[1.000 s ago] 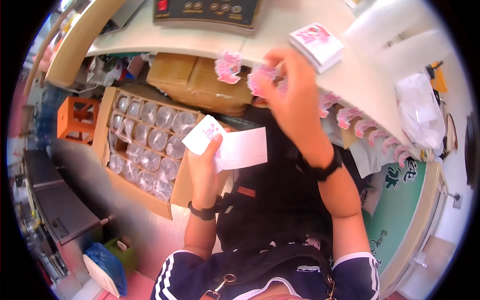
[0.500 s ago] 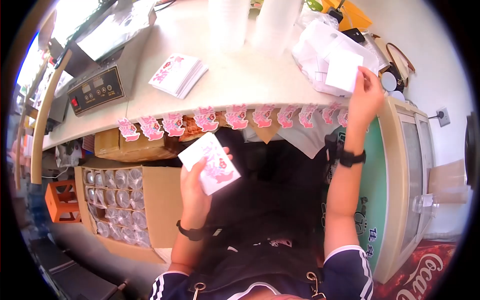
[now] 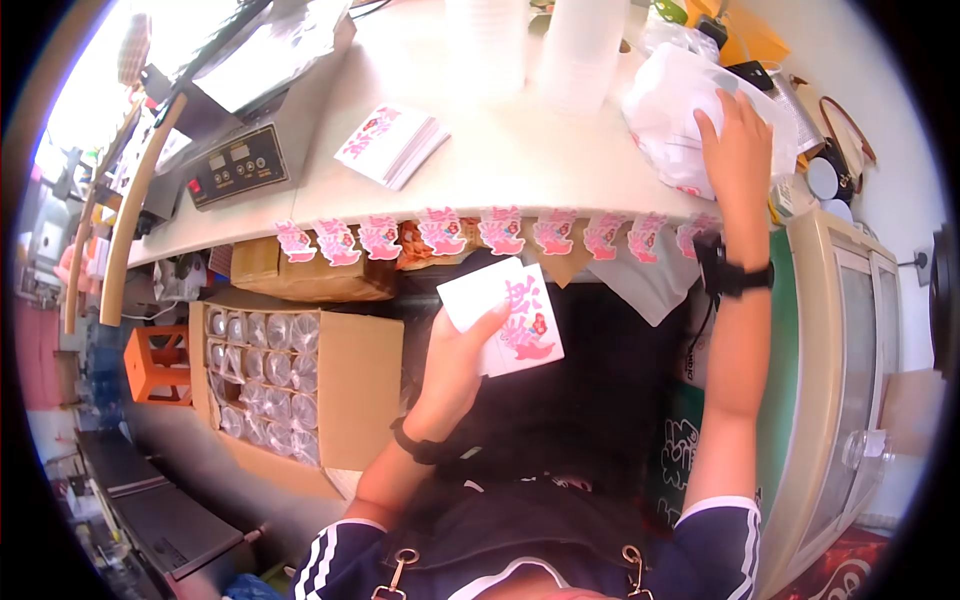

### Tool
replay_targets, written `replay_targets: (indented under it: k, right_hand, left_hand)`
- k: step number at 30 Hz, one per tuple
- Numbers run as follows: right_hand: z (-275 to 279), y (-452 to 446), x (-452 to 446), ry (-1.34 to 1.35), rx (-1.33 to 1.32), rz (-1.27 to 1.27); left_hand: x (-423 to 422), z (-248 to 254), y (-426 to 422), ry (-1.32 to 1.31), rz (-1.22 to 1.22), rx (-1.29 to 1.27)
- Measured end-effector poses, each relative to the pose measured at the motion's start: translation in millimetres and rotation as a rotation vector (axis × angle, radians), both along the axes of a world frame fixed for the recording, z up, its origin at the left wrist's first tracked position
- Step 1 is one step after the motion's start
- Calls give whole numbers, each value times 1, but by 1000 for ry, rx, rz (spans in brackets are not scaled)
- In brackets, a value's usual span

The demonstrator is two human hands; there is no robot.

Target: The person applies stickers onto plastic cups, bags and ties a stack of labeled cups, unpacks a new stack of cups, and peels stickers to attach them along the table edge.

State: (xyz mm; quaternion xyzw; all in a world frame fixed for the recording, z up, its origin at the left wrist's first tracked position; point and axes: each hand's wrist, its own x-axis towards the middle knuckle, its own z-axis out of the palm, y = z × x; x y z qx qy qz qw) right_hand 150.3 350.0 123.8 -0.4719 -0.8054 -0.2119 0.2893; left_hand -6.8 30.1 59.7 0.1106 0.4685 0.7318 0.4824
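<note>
My left hand [image 3: 452, 370], held in front of my apron, grips square paper cards. A card with pink print [image 3: 530, 325] shows on the right, and a blank white card [image 3: 475, 292] lies partly over it under my thumb. My right hand [image 3: 740, 150] reaches over a white plastic bag [image 3: 665, 120] at the back right of the counter. Its fingers are spread and bent down onto the bag; no card shows in them. A stack of similar printed cards [image 3: 393, 145] lies on the counter. Pink cut-out stickers [image 3: 502, 230] hang along the counter's front edge.
A control box with buttons [image 3: 238, 167] sits on the counter's left. Stacks of clear plastic cups [image 3: 580, 55] stand at the back. Below left are an open carton of wrapped cups [image 3: 265, 370] and an orange stool [image 3: 158, 365]. A glass-doored cabinet [image 3: 850, 300] stands right.
My right hand no longer shows the white card it held and now rests spread over the bag. My left hand has moved right; a blank card now overlaps the printed one. The view has shifted.
</note>
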Motion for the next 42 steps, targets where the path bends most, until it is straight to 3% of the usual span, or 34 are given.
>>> replay_targets:
  k: [1,7,8,10,13,15,18,19,21,23,25,27,29,30,31,33,36,38,42]
  right_hand:
    - [6,-21,3,92,36,164]
    - [16,-170,-16,416,-792,657]
    - [12,-178,-20,418,-792,676]
    - [1,-185,-28,967,-1341,840]
    - [-4,-172,-37,1078,-1264,893]
    - [-2,-156,-48,1137,-1143,908]
    - [-9,-116,-48,1008,-1057,688]
    - [-23,-102,-52,1017,-1054,687]
    - [-48,-78,-57,478,-453,491]
    - [-48,-86,-56,423,-406,442]
    - [-45,-97,-54,197,-381,282]
    - [-40,-99,-49,148,-416,232]
    - [-32,-92,-48,372,-393,519]
    - [-21,-89,-50,493,-531,559]
    - [-16,-81,-58,489,-524,542]
    - [-7,-57,-80,735,-512,648]
    - [-6,-17,-120,711,-447,539]
    - [-23,13,-141,877,-616,613]
    - [-21,26,-149,840,-756,637]
  left_hand:
    - [-2,1,3,-6,-2,7]
    - [-24,28,42,239,-102,59]
    - [-25,35,51,313,-110,77]
    - [-21,46,62,380,-114,144]
    - [-25,54,71,414,-137,188]
    - [-39,62,73,741,20,156]
    - [-101,56,71,1297,275,-43]
    - [-117,52,68,1303,270,-40]
    - [-141,48,69,1744,319,-376]
    - [-156,34,69,1757,273,-406]
    - [-157,29,71,1764,218,-430]
    - [-145,32,67,1791,279,-566]
    - [-129,38,63,1827,317,-510]
    - [-116,42,59,1774,344,-356]
    - [-103,46,54,1713,368,-208]
    - [-75,52,46,1667,333,-114]
    - [-41,48,37,1420,158,66]
    - [-26,43,27,1312,66,113]
    - [-25,34,8,1308,12,134]
